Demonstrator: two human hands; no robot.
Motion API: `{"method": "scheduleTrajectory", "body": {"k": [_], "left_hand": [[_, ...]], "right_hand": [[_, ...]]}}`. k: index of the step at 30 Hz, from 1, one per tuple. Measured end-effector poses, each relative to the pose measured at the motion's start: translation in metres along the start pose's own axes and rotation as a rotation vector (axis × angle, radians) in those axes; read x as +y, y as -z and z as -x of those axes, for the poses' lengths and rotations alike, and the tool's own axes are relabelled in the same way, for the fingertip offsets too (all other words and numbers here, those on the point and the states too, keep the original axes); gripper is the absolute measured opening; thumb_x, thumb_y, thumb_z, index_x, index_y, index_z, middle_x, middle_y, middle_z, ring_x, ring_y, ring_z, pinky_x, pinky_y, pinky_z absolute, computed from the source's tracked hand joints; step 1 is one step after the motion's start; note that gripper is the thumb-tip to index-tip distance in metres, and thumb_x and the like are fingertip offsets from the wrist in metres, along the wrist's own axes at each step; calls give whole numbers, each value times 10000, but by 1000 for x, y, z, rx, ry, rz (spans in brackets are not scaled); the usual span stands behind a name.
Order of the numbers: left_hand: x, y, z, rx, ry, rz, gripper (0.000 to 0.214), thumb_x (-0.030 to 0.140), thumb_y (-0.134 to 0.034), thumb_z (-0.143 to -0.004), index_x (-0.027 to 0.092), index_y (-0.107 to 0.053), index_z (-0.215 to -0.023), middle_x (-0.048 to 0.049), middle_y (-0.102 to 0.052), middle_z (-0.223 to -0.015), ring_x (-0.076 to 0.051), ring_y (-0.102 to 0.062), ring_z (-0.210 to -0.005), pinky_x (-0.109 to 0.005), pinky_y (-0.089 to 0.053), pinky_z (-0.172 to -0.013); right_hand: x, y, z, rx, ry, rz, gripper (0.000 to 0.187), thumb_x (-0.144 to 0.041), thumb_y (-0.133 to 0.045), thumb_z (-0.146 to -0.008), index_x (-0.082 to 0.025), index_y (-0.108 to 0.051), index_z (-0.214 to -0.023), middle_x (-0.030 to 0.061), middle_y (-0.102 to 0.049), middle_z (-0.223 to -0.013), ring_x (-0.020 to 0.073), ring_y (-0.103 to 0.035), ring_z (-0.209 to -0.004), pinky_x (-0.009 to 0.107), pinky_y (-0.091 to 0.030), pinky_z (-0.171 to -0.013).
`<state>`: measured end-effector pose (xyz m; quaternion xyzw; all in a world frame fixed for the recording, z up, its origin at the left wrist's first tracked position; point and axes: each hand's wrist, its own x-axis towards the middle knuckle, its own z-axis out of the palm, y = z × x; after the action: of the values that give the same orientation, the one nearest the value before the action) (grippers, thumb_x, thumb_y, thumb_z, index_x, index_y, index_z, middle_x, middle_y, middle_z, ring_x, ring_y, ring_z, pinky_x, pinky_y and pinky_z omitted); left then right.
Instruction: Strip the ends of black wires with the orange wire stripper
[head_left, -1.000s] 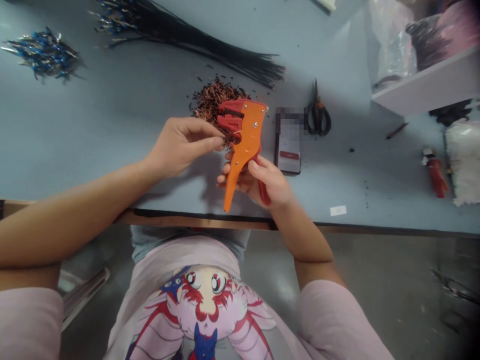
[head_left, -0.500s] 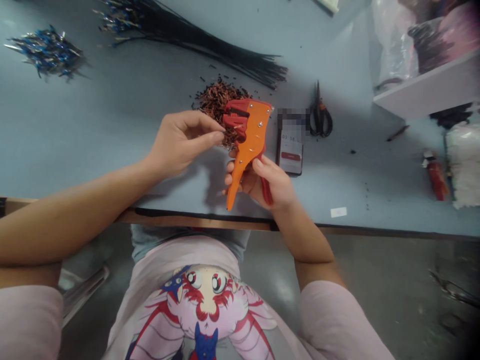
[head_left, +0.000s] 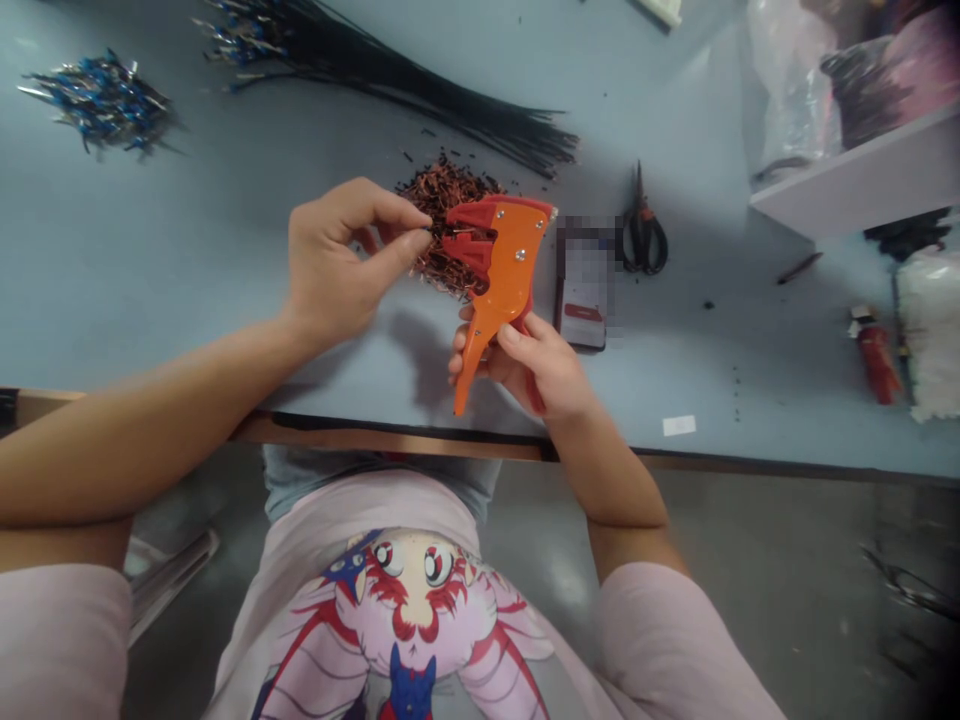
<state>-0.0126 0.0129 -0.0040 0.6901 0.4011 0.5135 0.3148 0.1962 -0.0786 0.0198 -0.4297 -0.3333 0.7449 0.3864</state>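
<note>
My right hand [head_left: 544, 365] is wrapped round the handles of an orange and red wire stripper [head_left: 514, 245], its red jaws pointing left. At the mouth of those jaws, the thumb and forefinger of my left hand [head_left: 349, 250] pinch a short, thin wire [head_left: 439, 231]; most of it is hidden by the fingers and jaws. Beneath and behind the tool lies a heap of copper and black wire scraps [head_left: 450, 180].
A long bundle of black wires [head_left: 405, 85] stretches across the back of the table. Small blue-and-silver pieces [head_left: 101, 103] are heaped at far left. A phone [head_left: 583, 300] and black-handled scissors [head_left: 643, 235] lie right of the stripper. A white shelf [head_left: 862, 160] holds plastic bags.
My left hand has moved up and slightly left, bringing its pinched fingertips level with the jaw opening. The stripper stays nearly in place, and its jaws look a little wider apart.
</note>
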Motion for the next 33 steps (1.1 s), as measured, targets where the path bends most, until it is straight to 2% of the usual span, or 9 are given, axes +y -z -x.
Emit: {"method": "scheduleTrajectory", "body": {"k": [5, 11, 18, 26, 33], "left_hand": [[5, 1, 1, -15, 29, 8, 189, 413, -743, -893, 226, -726, -866, 59, -713, -829, -85, -561, -721, -309, -422, -664], [4, 1, 3, -27, -74, 16, 151, 334, -742, -912, 187, -728, -880, 48, -701, -821, -77, -551, -728, -304, -403, -653], [-8, 1, 3, -27, -184, -22, 114, 349, -725, -934, 235, -719, -922, 59, -689, -835, -88, -573, -736, -299, -422, -642], [-8, -2, 2, 26, -214, -43, 41, 235, -773, -871, 225, -733, -871, 61, -709, -781, -67, -572, -674, -254, -411, -567], [0, 1, 6, -37, -149, -86, 156, 390, -677, -960, 246, -702, -906, 44, -705, -845, -106, -607, -756, -308, -461, -661]], "right_hand": [[-1, -1, 1, -4, -4, 33, 441, -490, -778, -813, -219, -601, -1112, 35, -697, -970, 204, -726, -821, 391, -639, -727], [-1, -3, 2, 11, 50, 49, 373, -445, -765, -847, -211, -598, -1084, 10, -678, -904, 175, -715, -753, 351, -633, -676], [1, 0, 2, 14, 80, 114, 389, -453, -759, -854, -205, -573, -1090, 13, -663, -901, 177, -706, -732, 352, -629, -641], [3, 1, 0, 1, 83, 133, 398, -457, -764, -847, -210, -572, -1093, 11, -662, -907, 167, -694, -721, 352, -628, -657], [2, -1, 2, -3, 73, 188, 383, -492, -738, -859, -208, -557, -1042, 17, -656, -904, 163, -680, -715, 344, -622, -639]]}}
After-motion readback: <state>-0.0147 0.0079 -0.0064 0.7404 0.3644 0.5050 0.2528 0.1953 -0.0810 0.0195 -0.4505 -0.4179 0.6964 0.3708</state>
